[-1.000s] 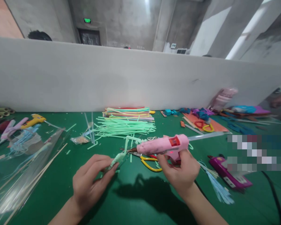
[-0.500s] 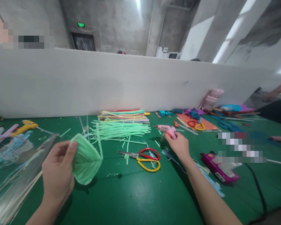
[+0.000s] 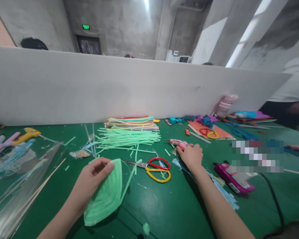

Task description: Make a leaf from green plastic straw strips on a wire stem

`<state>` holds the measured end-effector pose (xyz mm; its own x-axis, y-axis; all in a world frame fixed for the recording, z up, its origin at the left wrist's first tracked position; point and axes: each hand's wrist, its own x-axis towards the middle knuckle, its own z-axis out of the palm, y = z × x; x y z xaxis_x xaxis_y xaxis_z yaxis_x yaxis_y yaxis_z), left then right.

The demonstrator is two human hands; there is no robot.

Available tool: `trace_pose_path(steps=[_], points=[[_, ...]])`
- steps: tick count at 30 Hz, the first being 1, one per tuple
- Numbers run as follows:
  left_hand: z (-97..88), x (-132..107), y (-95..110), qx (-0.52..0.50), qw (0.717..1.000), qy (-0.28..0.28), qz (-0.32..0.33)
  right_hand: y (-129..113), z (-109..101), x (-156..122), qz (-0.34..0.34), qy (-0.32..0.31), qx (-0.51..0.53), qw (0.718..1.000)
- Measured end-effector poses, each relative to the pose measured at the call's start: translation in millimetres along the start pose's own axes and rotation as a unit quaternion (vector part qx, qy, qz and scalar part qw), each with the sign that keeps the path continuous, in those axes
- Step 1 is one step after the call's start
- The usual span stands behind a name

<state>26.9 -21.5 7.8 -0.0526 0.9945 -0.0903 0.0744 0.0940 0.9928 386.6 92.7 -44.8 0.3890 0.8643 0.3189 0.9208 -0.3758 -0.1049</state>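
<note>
My left hand (image 3: pixel 89 181) pinches a leaf-shaped piece of light green pipe cleaners (image 3: pixel 108 197) by its upper edge. One loose strip (image 3: pixel 129 182) sticks out from its right side. My right hand (image 3: pixel 192 159) is closed around the handle of a pink hot glue gun (image 3: pixel 177 143), whose nozzle points left just above the table. Between the hands lie scissors (image 3: pixel 149 164) with one red and one yellow handle loop. Behind them rests a pile of light green pipe cleaners (image 3: pixel 128 137).
A bundle of multicoloured pipe cleaners (image 3: pixel 132 122) lies against the grey partition (image 3: pixel 129 86). At left are a yellow glue gun (image 3: pixel 27 135) and clear plastic wrapping (image 3: pixel 22 205). A magenta device (image 3: pixel 233 179) with a cable sits at right. Another person (image 3: pixel 294 79) stands far right.
My left hand has moved right and nearer to me, turning the green piece so its loose strip slants down. The glue gun has shifted slightly right and down in my right hand.
</note>
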Motion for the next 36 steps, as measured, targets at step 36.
trace_pose_path(steps=[36], points=[[9.4,-2.4,-3.9,0.066,0.991,-0.114,-0.011,-120.9,-103.6,-84.0,-0.480,-0.179,0.410,0.755]])
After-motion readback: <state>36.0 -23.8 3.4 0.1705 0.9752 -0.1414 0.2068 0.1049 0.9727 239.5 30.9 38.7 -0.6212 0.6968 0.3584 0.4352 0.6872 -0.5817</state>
